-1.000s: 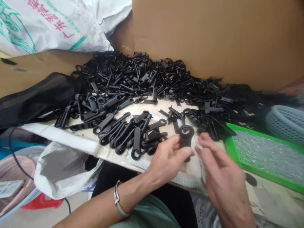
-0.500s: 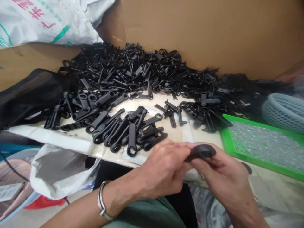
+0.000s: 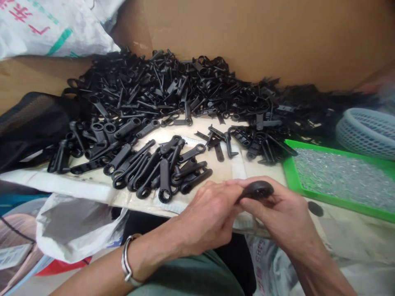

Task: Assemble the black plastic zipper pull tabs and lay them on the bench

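Note:
Both hands meet near the table's front edge around one black plastic part (image 3: 258,190) with a rounded, ring-like end. My left hand (image 3: 210,216), with a bracelet at its wrist, is closed over the part's narrower end, which its fingers hide. From the right, my right hand (image 3: 285,213) pinches the rounded end, thumb in front and fingers behind. Just beyond my left hand lies a small heap of similar black crank-like parts (image 3: 165,176), each with a ring at one end. Smaller black pieces (image 3: 217,144) lie behind them.
A large pile of black parts (image 3: 160,86) rises against the cardboard wall (image 3: 247,33). On the right stand a green tray (image 3: 290,176) of small clear or metallic pieces and a pale blue basket (image 3: 364,133). An open white sack (image 3: 74,234) hangs at the lower left.
The view has shifted slightly, so the scene sits a little further left and up. Both hands keep their hold on the black part, which has barely turned.

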`<control>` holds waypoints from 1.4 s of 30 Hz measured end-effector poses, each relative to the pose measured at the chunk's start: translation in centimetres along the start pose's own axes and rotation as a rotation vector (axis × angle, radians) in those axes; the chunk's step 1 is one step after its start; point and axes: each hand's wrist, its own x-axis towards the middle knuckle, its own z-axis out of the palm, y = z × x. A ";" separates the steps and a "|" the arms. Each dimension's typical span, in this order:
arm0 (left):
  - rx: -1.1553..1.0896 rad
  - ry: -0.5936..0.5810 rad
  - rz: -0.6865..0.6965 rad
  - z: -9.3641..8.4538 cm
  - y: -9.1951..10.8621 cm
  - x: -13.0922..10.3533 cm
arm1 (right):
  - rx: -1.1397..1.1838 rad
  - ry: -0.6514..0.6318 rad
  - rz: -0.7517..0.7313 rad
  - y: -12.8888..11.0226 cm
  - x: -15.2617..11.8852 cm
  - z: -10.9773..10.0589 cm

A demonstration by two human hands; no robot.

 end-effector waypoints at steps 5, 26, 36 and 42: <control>-0.055 -0.005 0.077 0.0 -0.6 -0.3 | -0.055 -0.005 -0.015 0.0 -0.7 0.2; -0.225 0.042 -0.065 0.7 -0.5 0.6 | 0.490 0.162 0.203 2.8 -1.3 1.2; -0.127 -0.021 -0.036 0.3 -0.2 -0.4 | 0.370 0.127 0.155 3.1 -2.0 1.2; -0.045 -0.008 0.087 0.4 -1.3 -1.1 | 0.290 0.108 0.127 3.5 -2.5 1.2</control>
